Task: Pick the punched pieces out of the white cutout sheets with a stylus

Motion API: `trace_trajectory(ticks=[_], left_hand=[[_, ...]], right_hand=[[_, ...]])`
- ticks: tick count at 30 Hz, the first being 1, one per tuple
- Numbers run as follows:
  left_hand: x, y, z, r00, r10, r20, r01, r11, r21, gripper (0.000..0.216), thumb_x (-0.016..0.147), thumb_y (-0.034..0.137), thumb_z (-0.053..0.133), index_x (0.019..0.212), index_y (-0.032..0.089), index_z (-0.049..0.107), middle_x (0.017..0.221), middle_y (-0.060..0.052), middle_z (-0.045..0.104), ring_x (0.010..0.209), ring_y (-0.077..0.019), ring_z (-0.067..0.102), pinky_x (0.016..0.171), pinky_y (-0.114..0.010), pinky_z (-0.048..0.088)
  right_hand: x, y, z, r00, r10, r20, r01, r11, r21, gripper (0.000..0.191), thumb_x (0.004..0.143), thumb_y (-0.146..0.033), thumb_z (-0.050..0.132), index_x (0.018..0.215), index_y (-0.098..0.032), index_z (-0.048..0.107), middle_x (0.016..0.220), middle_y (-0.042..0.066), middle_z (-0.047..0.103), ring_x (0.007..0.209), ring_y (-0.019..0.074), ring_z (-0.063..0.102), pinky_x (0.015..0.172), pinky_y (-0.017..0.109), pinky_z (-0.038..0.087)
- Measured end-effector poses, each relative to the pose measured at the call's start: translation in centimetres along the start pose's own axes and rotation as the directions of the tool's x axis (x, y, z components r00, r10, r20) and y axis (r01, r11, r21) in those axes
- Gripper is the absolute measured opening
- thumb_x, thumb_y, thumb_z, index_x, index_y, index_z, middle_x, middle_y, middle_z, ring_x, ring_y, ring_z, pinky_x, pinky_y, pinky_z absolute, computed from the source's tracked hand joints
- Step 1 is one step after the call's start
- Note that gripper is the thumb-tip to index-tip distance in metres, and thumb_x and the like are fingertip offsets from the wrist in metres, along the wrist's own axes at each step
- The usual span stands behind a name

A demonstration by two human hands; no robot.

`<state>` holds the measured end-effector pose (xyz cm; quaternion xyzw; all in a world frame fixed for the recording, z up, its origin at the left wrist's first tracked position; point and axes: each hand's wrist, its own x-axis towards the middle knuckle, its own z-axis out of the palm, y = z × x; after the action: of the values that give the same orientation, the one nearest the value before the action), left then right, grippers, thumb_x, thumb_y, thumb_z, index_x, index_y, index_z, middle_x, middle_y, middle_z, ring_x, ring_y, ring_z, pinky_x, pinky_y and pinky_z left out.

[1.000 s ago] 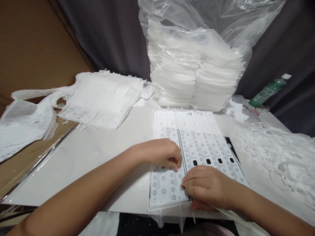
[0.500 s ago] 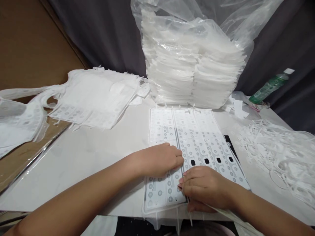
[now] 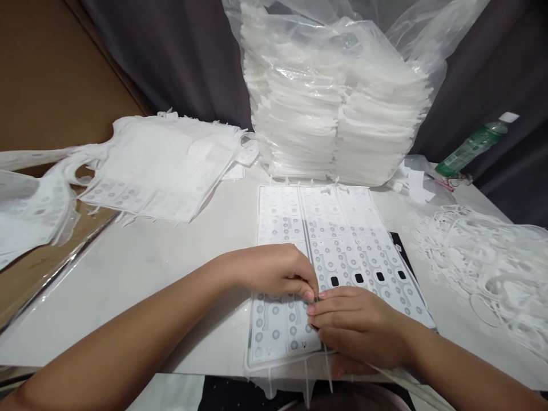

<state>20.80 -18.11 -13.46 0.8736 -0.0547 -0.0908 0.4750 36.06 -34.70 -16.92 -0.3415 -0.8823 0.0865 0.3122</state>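
A thin white moulded sheet point(image 3: 274, 325) with rows of grey circles and several black squares lies flat on the table in front of me. A dark lengthwise seam divides it. At this seam my left hand point(image 3: 285, 273) is closed in a pinch, fingertips down; whatever is between them is too small to make out. Right beside it, almost touching, my right hand point(image 3: 359, 325) rests over the near part of the sheet with its fingers pressed together. Its grip is hidden. Below the right hand a pale strip point(image 3: 394, 377) trails toward the table's front edge.
Behind the sheet stands a clear plastic bag point(image 3: 338, 108) packed with stacked white sheets. More patterned sheets point(image 3: 166, 165) are piled at left. A heap of thin white trimmings point(image 3: 488, 268) lies at right, with a green bottle point(image 3: 475, 145) tilted behind it. The table point(image 3: 171, 268) is pale.
My left hand has turned, and its fingertips now point down into a pinch at the seam, closer to my right hand. The right hand's fingers lie flatter, in nearly the same place.
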Motion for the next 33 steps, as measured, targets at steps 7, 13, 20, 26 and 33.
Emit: trace_trajectory(ticks=[7,13,20,26,33], left_hand=[[-0.2,0.4,0.4,0.997,-0.071,0.036,0.070,0.997,0.007,0.010,0.088,0.018,0.058,0.083,0.017,0.067,0.073,0.000,0.066,0.063,-0.0103,0.057,0.057,-0.019,0.042],[2.6,1.8,-1.0,0.988,-0.021,-0.152,0.035,0.995,0.088,0.034,0.096,0.034,0.042,0.069,0.017,0.050,0.057,0.004,0.046,0.048,-0.0080,0.040,0.047,-0.020,0.033],[5.8,4.3,-2.6,0.873,0.232,-0.429,0.037,0.846,0.532,0.038,0.090,0.014,0.053,0.125,0.029,0.053,0.127,-0.005,0.053,0.082,-0.0122,0.059,0.057,-0.021,0.037],[-0.5,0.2,-3.4,0.868,-0.014,-0.496,0.306,0.802,0.514,0.027,0.094,0.034,0.048,0.103,0.018,0.068,0.100,-0.008,0.067,0.083,-0.0182,0.063,0.066,-0.026,0.043],[-5.7,-1.3,-1.3,0.910,-0.401,-0.101,0.404,0.809,0.427,0.085,0.079,0.056,0.061,0.149,0.027,0.022,0.158,-0.014,0.000,0.142,-0.0400,-0.002,0.108,-0.062,0.011]], right_hand=[[0.0,-0.2,-0.3,1.000,0.011,0.007,-0.011,0.999,-0.044,0.015,0.092,-0.032,0.055,0.086,-0.019,0.059,0.094,0.000,0.074,0.100,0.0113,0.066,0.099,0.028,0.043],[0.1,-0.7,-0.2,0.999,0.039,-0.012,-0.040,0.999,-0.022,0.012,0.092,-0.031,0.053,0.088,-0.020,0.057,0.075,0.001,0.071,0.088,0.0148,0.066,0.078,0.030,0.048],[1.3,-1.7,0.5,0.950,0.296,-0.100,-0.290,0.955,0.068,0.008,0.089,-0.020,0.051,0.088,-0.019,0.059,0.067,0.001,0.063,0.058,0.0119,0.056,0.058,0.025,0.043],[5.0,-2.3,1.8,0.583,0.808,0.088,-0.747,0.490,0.448,0.016,0.083,-0.026,0.057,0.068,-0.020,0.052,0.056,-0.005,0.055,0.049,0.0083,0.047,0.045,0.018,0.035],[5.5,-1.2,4.2,0.543,0.839,0.036,-0.764,0.477,0.434,0.022,0.082,-0.026,0.055,0.063,-0.020,0.047,0.050,-0.006,0.050,0.047,0.0083,0.044,0.047,0.020,0.033]])
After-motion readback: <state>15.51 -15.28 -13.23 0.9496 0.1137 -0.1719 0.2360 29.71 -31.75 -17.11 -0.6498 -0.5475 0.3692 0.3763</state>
